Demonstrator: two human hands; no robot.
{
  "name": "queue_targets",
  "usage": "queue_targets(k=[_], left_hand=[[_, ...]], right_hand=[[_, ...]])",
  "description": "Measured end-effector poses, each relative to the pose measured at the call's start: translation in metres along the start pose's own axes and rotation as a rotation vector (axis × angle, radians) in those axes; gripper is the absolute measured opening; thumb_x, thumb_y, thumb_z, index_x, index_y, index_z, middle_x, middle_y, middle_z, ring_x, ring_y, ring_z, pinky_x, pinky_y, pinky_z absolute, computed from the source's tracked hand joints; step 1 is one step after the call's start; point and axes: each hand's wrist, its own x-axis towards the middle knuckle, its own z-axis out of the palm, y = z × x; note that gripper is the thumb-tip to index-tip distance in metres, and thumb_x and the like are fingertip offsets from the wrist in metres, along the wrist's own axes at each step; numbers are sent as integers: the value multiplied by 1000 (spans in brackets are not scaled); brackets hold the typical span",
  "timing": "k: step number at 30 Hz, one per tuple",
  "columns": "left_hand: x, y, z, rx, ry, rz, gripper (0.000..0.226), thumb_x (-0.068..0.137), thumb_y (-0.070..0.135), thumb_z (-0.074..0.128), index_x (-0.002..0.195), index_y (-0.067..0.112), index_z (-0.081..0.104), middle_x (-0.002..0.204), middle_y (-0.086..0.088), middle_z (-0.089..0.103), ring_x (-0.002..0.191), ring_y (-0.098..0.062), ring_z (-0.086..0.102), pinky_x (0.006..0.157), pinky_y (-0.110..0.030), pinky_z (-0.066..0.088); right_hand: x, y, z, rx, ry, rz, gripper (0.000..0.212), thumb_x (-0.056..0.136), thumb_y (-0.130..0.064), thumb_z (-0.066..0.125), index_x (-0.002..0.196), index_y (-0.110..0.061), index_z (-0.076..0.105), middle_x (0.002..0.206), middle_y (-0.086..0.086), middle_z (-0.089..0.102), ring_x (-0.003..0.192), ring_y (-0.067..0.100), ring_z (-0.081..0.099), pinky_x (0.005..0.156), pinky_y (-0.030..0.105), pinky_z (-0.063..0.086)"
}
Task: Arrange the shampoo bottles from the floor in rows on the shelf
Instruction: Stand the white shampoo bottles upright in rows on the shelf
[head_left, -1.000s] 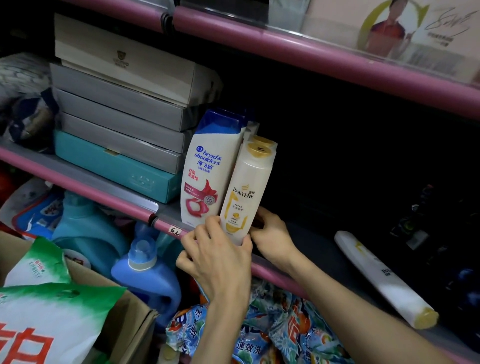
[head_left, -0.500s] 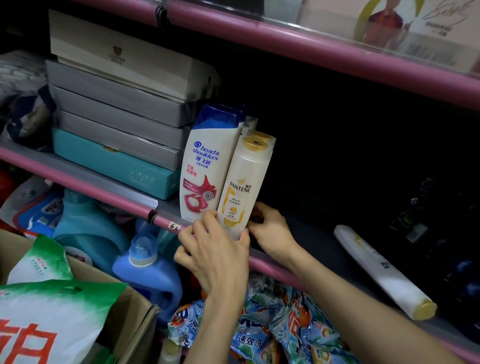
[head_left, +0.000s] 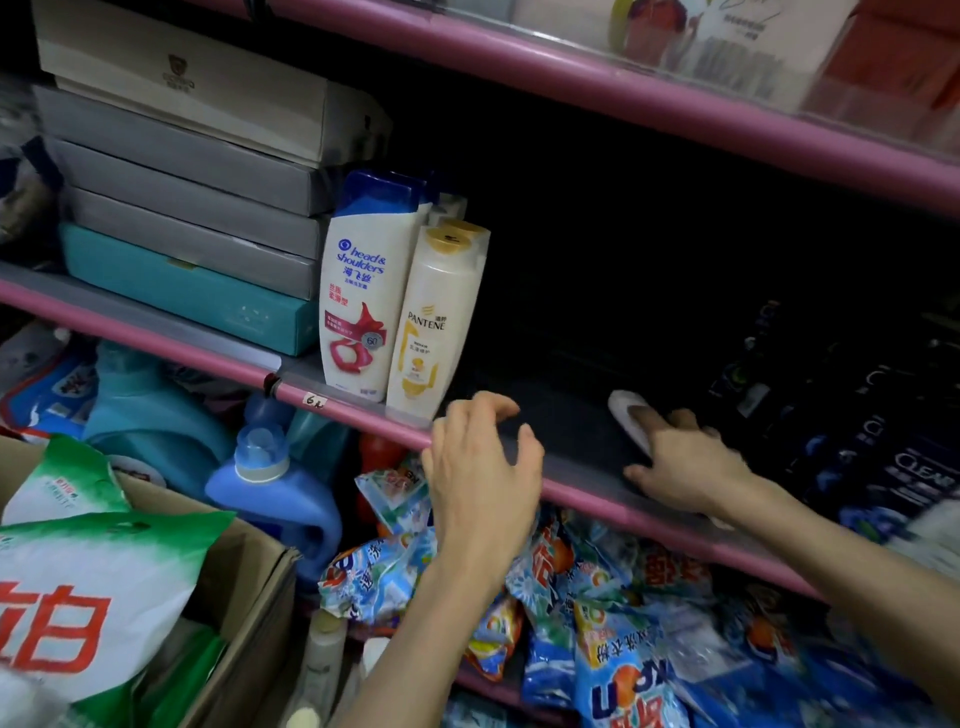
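Already our left hand (head_left: 480, 467) hung loosely open by the pink shelf rim (head_left: 363, 415), while our right hand (head_left: 685, 462) seemingly closed on the lying white shampoo bottle (head_left: 626, 413); we judged it should stand beside the upright cream Pantene bottle (head_left: 436, 322).

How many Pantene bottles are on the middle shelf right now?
3, perhaps more hidden. One upright at the shelf's front edge beside the Head & Shoulders bottle; a second's cap shows right behind it; a third lies flat under the right hand.
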Motion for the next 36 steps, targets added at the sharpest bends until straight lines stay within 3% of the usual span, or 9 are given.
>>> queue_targets(k=[4, 7, 10, 13, 19, 22, 26, 29, 36], left_hand=[[-22, 15, 14, -33, -271, 59, 21, 89, 29, 55, 109, 25, 54, 110, 7, 52, 106, -13, 50, 95, -38, 42], [-31, 18, 20, -23, -364, 112, 33, 89, 31, 56, 120, 26, 49, 119, 8, 49, 112, -12, 49, 96, -36, 43], [-36, 19, 23, -16, -405, 167, 57, 88, 28, 59, 139, 28, 33, 139, 10, 37, 124, -11, 42, 100, -32, 41], [-38, 19, 23, -20, -398, 221, 80, 84, 25, 65, 148, 29, 16, 151, 11, 23, 136, -9, 29, 109, -29, 32], [-34, 17, 14, 58, -273, 307, 83, 74, 39, 73, 143, 28, 28, 135, 9, 45, 122, -11, 43, 109, -40, 28], [-32, 16, 4, -23, -272, 274, 71, 69, 44, 75, 128, 33, 37, 112, 9, 57, 101, -14, 57, 87, -44, 47], [-34, 15, -10, -135, -323, 152, 53, 60, 49, 70, 94, 40, 30, 80, 10, 60, 68, -14, 63, 56, -41, 53], [-38, 12, -17, -87, -319, 195, 51, 62, 51, 66, 90, 35, 28, 72, 8, 58, 60, -11, 61, 49, -37, 52], [-41, 6, -31, -20, -308, 202, 48, 64, 50, 64, 89, 31, 27, 68, 8, 54, 55, -12, 57, 44, -35, 47]], right_hand=[[-13, 31, -3, 237, -63, -53, 81, 87, -24, 60, 150, -35, 10, 129, 16, 53, 98, 33, 60, 73, 33, 49], [-17, 29, -10, 839, -24, 90, 58, 90, -14, 57, 142, -28, 36, 126, 15, 53, 91, 31, 62, 57, 30, 54], [-35, 26, -35, 1759, -330, 362, 41, 90, -10, 54, 131, -6, 47, 127, 25, 53, 100, 39, 65, 51, 36, 58], [-65, 29, -61, 2122, -717, 332, 44, 83, -11, 52, 124, 3, 54, 100, 36, 61, 71, 35, 71, 46, 28, 57], [-100, 10, -78, 2286, -1142, 57, 35, 89, -12, 52, 123, -9, 61, 82, 23, 56, 61, 25, 65, 51, 24, 58], [-111, -4, -77, 2362, -1319, 4, 35, 94, -26, 50, 121, -5, 56, 81, 23, 55, 61, 30, 63, 52, 28, 59], [-121, -19, -74, 2185, -1246, -123, 62, 83, -56, 59, 114, -3, 58, 92, 21, 63, 68, 26, 68, 57, 26, 60], [-123, -26, -79, 2084, -1085, -97, 79, 71, -74, 58, 114, -8, 59, 95, 16, 66, 58, 20, 67, 42, 22, 54], [-126, -47, -87, 2065, -913, 66, 56, 70, -53, 61, 111, -18, 49, 56, -2, 58, 34, 7, 49, 26, 12, 34]])
